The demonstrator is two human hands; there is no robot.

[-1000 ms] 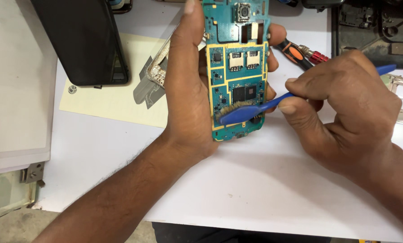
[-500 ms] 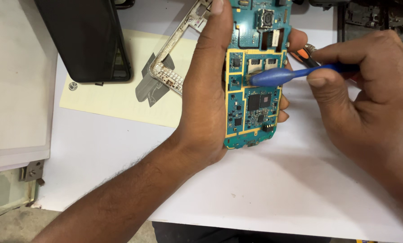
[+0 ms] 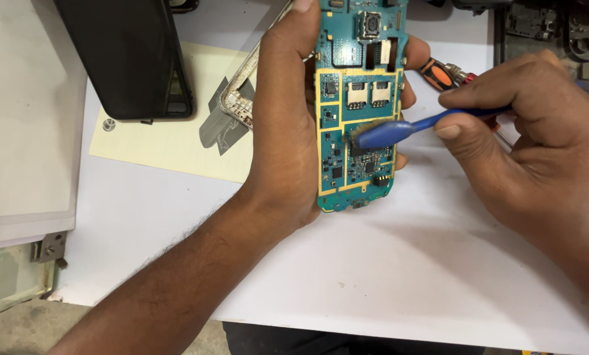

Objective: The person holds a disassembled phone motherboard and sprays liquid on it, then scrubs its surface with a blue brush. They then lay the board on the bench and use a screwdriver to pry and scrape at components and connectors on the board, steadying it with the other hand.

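My left hand (image 3: 288, 125) grips a teal phone circuit board (image 3: 357, 98) upright above the white table, thumb along its left edge and fingertips showing at its right edge. The board carries gold traces, two card slots and a camera module near the top. My right hand (image 3: 538, 138) holds a blue brush (image 3: 406, 128) by its handle. The brush head rests on the middle of the board, just below the card slots.
A black phone body (image 3: 130, 56) lies at the upper left on a cream paper sheet (image 3: 169, 141). A silver phone frame (image 3: 238, 92) sits behind my left hand. An orange-handled screwdriver (image 3: 442, 73) lies behind the board. A dark parts tray (image 3: 551, 26) stands at the top right.
The brush head has moved from the board's lower part up to its middle. The board and both hands have shifted a little across the view.
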